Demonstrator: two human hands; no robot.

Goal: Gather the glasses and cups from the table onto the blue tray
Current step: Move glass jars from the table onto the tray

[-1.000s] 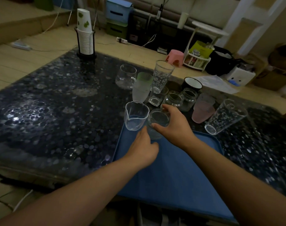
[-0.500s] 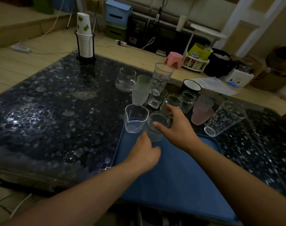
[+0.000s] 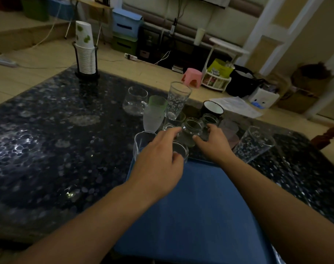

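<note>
Both hands moved forward; right hand point(image 3: 212, 143) grips small jar point(image 3: 192, 128), left hand point(image 3: 158, 159) loosely curled, empty

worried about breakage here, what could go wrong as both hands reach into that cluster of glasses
Both hands, left and right, close on the small jar amid packed glassware; a knuckle could topple the tall patterned glass. The tilted glass by the right forearm looks easily knocked. The short glass sits near the blue tray edge.

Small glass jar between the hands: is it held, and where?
Both hands, left hand and right hand, touch the small glass jar at its sides; a closed hold cannot be told.
</note>
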